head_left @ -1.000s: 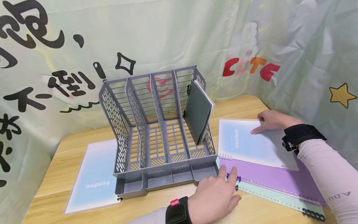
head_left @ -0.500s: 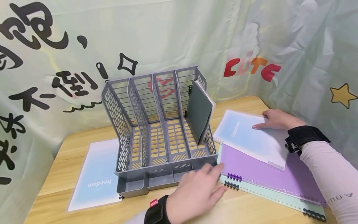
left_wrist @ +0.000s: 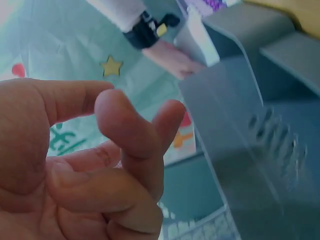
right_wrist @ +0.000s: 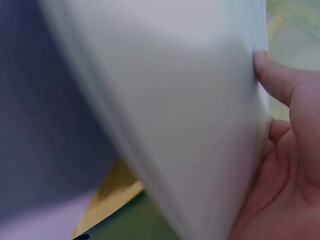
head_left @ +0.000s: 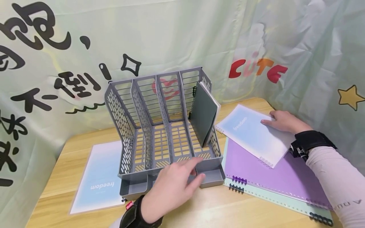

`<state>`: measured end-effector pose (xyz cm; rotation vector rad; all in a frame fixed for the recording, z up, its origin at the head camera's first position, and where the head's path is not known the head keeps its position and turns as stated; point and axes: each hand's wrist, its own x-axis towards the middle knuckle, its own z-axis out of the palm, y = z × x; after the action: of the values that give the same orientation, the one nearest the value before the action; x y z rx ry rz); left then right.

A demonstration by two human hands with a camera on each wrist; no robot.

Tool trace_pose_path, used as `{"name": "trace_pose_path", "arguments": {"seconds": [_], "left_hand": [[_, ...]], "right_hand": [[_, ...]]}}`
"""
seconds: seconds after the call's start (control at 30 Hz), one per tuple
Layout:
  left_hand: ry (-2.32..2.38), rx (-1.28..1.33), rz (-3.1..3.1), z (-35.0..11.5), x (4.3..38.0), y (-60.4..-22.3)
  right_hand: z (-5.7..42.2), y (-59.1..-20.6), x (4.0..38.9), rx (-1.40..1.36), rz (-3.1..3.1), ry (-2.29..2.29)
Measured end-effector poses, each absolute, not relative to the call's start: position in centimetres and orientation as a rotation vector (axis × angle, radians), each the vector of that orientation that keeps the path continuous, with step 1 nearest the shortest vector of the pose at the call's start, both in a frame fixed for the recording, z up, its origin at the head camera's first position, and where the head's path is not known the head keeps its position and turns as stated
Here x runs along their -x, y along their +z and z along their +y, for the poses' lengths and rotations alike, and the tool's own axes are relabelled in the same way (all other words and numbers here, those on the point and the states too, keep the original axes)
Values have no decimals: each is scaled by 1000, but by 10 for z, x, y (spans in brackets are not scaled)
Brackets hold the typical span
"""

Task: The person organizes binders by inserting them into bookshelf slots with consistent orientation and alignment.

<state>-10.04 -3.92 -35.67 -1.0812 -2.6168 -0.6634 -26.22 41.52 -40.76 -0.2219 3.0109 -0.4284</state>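
My right hand [head_left: 286, 122] grips the far edge of a blue-and-white "freedom" spiral notebook [head_left: 248, 129], thumb on its cover. The notebook is tilted over a purple spiral notebook [head_left: 256, 164], which lies on a mint-green one [head_left: 273, 197]. In the right wrist view, the thumb and palm are at the edge of the pale notebook [right_wrist: 175, 100]. My left hand [head_left: 171, 186] hangs over the front of the grey file organizer [head_left: 212, 163], holding nothing. Its fingers look loosely bent in the left wrist view, beside the organizer's grey wall [left_wrist: 230, 125].
A dark green notebook [head_left: 203, 114] stands in the organizer's rightmost compartment. Another blue-and-white notebook [head_left: 99, 177] lies left of the organizer, partly under it. A printed curtain [head_left: 176, 34] hangs behind the wooden table [head_left: 205, 209].
My right hand has turned the "freedom" notebook, bringing its left end farther back and its near edge off part of the purple one. My left hand has moved left, away from the notebooks.
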Motion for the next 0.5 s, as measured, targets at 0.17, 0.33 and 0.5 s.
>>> {"name": "trace_pose_path", "arguments": {"seconds": [0.17, 0.33, 0.5], "left_hand": [[-690, 970, -2633, -59, 106, -350], [-643, 850, -2660, -82, 113, -342], [-615, 741, -2644, -104, 119, -341]], "right_hand": [[416, -409, 264, 152, 3018, -486], [415, -408, 263, 41, 2992, -536], [416, -407, 260, -17, 3000, -583]]}}
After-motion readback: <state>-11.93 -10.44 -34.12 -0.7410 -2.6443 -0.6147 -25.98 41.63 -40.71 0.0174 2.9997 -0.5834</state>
